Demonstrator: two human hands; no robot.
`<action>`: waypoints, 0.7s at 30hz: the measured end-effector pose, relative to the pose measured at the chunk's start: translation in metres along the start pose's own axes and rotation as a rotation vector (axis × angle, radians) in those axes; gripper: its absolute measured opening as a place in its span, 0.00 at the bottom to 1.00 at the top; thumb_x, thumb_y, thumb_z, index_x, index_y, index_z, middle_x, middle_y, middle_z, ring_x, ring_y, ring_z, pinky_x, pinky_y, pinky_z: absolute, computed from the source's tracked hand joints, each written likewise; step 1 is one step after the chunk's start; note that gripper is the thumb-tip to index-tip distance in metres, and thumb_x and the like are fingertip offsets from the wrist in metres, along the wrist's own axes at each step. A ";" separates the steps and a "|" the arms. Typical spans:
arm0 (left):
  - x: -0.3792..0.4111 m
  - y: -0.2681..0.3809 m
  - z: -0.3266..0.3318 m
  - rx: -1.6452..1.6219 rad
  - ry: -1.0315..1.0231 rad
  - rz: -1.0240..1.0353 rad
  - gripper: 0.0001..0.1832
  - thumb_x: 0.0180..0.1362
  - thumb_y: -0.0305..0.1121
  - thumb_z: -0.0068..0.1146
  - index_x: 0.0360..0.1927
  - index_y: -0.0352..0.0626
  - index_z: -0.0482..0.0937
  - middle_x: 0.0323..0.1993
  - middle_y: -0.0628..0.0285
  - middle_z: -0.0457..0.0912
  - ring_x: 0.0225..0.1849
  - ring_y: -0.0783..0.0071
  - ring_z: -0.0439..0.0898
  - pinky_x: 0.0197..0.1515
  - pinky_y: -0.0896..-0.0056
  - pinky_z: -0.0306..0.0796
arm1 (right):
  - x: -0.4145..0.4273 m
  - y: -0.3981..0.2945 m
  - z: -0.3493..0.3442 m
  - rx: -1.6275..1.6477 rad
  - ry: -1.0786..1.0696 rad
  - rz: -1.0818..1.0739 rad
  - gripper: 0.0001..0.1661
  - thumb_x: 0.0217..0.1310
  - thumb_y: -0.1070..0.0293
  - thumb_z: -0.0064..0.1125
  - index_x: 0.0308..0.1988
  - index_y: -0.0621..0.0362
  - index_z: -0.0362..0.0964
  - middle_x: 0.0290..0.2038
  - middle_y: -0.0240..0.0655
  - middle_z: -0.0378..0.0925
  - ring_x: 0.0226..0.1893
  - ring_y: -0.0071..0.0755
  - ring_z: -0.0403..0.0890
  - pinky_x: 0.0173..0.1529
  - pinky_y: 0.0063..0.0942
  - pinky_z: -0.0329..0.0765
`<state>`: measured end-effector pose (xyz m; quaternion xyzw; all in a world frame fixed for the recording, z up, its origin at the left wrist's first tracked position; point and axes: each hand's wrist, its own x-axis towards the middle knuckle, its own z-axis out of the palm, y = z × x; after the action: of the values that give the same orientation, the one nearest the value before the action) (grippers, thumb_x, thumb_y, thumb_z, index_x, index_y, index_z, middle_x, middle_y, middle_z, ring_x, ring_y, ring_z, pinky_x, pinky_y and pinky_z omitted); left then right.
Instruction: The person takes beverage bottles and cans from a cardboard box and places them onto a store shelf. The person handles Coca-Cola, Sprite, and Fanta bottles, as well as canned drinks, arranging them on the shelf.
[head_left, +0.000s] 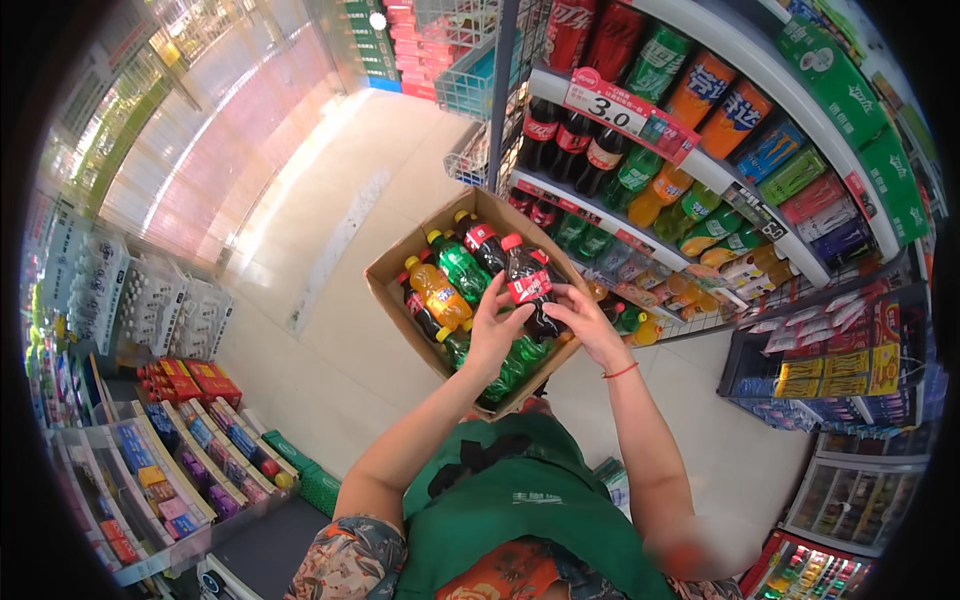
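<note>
Both of my hands hold a red-capped cola bottle with a red label, tilted over an open cardboard box. My left hand grips its left side, and my right hand its right side, with a red cord on that wrist. Inside the box lie an orange soda bottle with a yellow cap, a green soda bottle, another cola bottle and several more green bottles. What carries the box from below is hidden.
A drinks shelf with cans and bottles stands close at the right, beside wire baskets. A snack rack is farther right. At the lower left are a candy display and a green basket.
</note>
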<state>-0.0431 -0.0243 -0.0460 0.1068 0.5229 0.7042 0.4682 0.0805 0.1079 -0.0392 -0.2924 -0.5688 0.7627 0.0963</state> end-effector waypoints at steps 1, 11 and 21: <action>0.001 0.009 0.005 -0.008 -0.016 0.074 0.40 0.61 0.24 0.60 0.73 0.46 0.52 0.58 0.58 0.74 0.55 0.69 0.77 0.53 0.67 0.75 | 0.000 -0.013 0.003 -0.048 0.022 -0.032 0.27 0.65 0.67 0.60 0.61 0.63 0.65 0.48 0.32 0.75 0.50 0.22 0.74 0.57 0.23 0.70; 0.026 0.141 0.067 0.179 -0.122 0.468 0.41 0.56 0.22 0.63 0.72 0.35 0.55 0.62 0.55 0.69 0.54 0.72 0.77 0.54 0.74 0.73 | -0.004 -0.156 0.025 -0.598 0.285 -0.586 0.31 0.65 0.62 0.59 0.65 0.55 0.64 0.47 0.39 0.70 0.43 0.30 0.76 0.48 0.26 0.76; 0.075 0.271 0.136 0.277 -0.274 0.996 0.36 0.53 0.22 0.65 0.66 0.40 0.64 0.60 0.58 0.67 0.60 0.65 0.72 0.59 0.65 0.73 | 0.038 -0.284 0.021 -0.676 0.396 -1.137 0.35 0.56 0.78 0.64 0.63 0.61 0.62 0.53 0.41 0.69 0.53 0.37 0.78 0.53 0.29 0.80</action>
<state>-0.1451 0.1164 0.2136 0.4940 0.4308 0.7452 0.1228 -0.0149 0.2038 0.2141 -0.0965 -0.8119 0.3069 0.4872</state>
